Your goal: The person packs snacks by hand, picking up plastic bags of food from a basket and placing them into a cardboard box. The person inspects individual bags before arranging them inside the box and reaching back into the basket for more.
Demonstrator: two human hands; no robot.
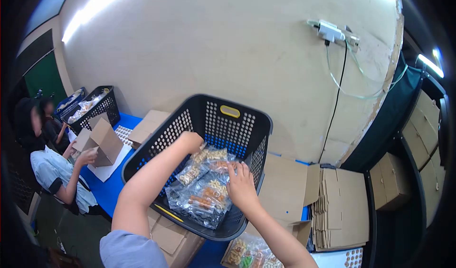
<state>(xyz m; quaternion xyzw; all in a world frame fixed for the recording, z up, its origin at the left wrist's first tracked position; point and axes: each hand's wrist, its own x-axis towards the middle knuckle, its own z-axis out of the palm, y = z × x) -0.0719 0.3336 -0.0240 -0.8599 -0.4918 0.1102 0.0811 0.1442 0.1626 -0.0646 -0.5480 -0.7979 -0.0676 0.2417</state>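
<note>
A large black perforated basket (pixel 137 166) holds several clear packets of snacks (pixel 209 194), with pale and orange pieces inside. My left hand (pixel 191 142) reaches into the basket, fingers curled at the top corner of a packet of pale snacks (pixel 194 166). Part of its grip is hidden. Against the right side of the pile lies my right hand (pixel 242 185), its fingers stretched out over the packets. A yellow stick-like thing (pixel 168 213) rests along the basket's near edge.
Below the basket are more snack packets (pixel 251 253) and cardboard boxes (pixel 171 237). Flat cardboard (pixel 342 206) is stacked at right. At left, a person (pixel 64 173) handles an open carton (pixel 107 142) beside another filled basket (pixel 107 106). Cables hang from a wall socket (pixel 330 32).
</note>
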